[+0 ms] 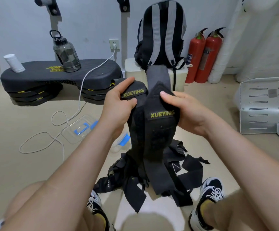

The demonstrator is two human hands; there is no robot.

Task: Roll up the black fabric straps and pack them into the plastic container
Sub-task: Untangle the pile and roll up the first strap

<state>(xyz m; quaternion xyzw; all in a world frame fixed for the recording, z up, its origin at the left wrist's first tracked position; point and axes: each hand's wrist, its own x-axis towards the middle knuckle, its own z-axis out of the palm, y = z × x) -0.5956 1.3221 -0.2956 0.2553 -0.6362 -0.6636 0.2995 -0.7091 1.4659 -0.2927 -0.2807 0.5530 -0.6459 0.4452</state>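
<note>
Holding two black straps [160, 130] above the pile [192, 170], my left hand [118, 107] pinches one, my right hand [187, 112] grips the other.

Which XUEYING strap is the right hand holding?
The strap with the lower, level label, in the right hand; the left hand pinches the other strap, labelled higher and tilted.

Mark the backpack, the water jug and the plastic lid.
backpack [163, 39], head view, panel between grey straps.
water jug [66, 55], head view, smoky body.
plastic lid [75, 137], head view, clear panel.
</note>
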